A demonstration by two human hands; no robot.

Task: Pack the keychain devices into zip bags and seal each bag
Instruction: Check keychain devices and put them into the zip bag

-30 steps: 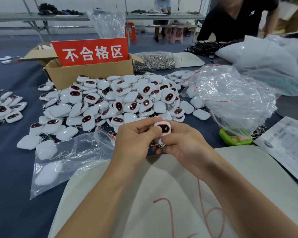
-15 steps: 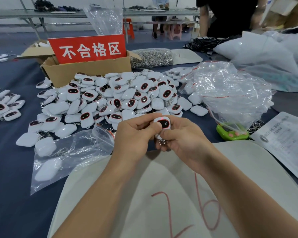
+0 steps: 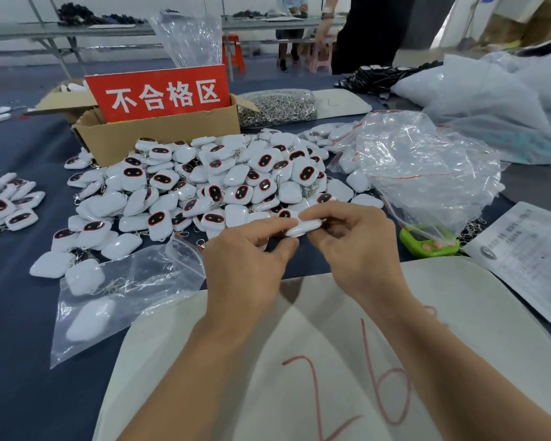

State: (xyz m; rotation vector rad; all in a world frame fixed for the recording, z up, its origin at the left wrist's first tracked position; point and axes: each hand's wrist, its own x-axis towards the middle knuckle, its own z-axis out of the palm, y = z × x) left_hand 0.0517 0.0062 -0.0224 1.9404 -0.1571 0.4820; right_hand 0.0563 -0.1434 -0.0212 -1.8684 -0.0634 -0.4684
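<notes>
Right, both hands are up at the near edge of the pile, sharing one keychain device between them. The left hand pinches one end between thumb and forefinger, and the right hand curls its fingers over the other end. So each grip is closed on that same device, with nothing else in either hand. It is turned edge-on, a thin white sliver with its dark face out of sight. That looks like a check of the shell or seam before bagging, though that is a judgement. Whether a chain hangs off it cannot be told behind the right fingers.

And where does it go? The zip bag lies flat on the blue tabletop just left of the left wrist. Its mouth is lifted toward the hands and a few white devices are already inside. It is handily placed, since a short swing left should reach it. For now the device is held in the air between the pile and the cream mat, near the bag's mouth but not touching it.

Behind the pile stands a cardboard box with a red sign, probably the spot for rejects. To the right, a heap of empty clear bags sits within easy reach of the right hand. The bag is unsealed and the pile is large, so plenty of packing remains.
</notes>
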